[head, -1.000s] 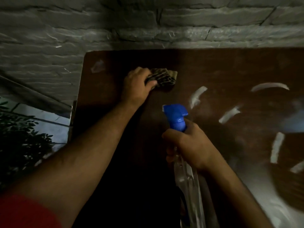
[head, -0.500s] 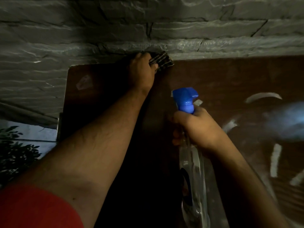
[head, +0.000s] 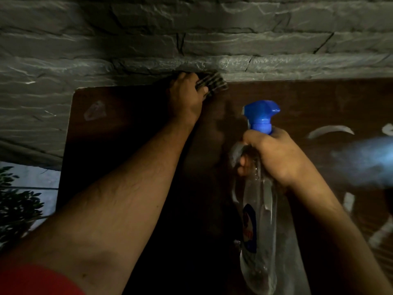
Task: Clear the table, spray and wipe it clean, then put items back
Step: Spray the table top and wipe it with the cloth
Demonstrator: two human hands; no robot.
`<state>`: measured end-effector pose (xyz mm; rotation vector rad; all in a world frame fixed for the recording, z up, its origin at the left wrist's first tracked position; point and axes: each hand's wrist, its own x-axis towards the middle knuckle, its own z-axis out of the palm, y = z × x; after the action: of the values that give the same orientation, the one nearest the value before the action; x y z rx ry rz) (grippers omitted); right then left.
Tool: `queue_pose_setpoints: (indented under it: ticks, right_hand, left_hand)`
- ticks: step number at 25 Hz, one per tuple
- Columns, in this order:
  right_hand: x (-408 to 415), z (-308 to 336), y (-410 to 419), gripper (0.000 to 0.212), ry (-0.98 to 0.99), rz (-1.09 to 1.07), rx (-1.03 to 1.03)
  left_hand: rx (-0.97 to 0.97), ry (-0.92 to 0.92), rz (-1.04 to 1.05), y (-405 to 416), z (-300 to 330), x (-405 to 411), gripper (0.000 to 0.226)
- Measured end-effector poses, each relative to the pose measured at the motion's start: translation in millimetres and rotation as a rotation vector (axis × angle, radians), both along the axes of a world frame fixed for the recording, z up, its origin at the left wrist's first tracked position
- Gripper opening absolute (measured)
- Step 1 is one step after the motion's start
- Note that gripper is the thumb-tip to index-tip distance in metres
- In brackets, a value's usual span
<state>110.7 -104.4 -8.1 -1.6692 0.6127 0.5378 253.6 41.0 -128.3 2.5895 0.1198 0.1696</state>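
A dark brown table [head: 131,133] fills the view below a grey stone wall. My left hand [head: 186,96] grips a striped cloth [head: 213,84] at the table's far edge, right against the wall. My right hand [head: 270,157] holds a clear spray bottle [head: 258,220] by its neck, above the middle of the table. The bottle's blue trigger head [head: 260,114] points away from me, and its body hangs down toward me.
The stone wall [head: 191,35] runs along the table's far edge. Pale curved marks [head: 330,130] and a bluish glare lie on the right half of the tabletop. A small pale patch [head: 94,110] sits near the far left corner. A leafy plant [head: 14,207] stands left of the table.
My left hand has pushed the cloth from the tabletop's far left area up to the far edge by the wall. The spray bottle stays in my right hand.
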Motion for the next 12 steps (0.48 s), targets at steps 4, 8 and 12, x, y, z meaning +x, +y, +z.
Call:
queue_pose_setpoints:
  ticks: [4,8,12]
  right_hand:
    - [-12.1,-2.4,-6.3,0.008,-0.022,-0.007,0.011]
    - [-26.5,-2.1,-15.4,0.011,-0.026,0.049,0.035]
    - [-35.3,-3.4,-24.8,0.016,-0.067,0.09,0.037]
  left_hand:
    - [-0.087,0.012,-0.211,-48.1,10.2,-11.3,0.025]
    - [-0.119,-0.095,-0.385,-22.3,-1.1,-51.2,0.024]
    - [0.006,-0.038,-0.091,-23.7,2.7,-16.7,0.025]
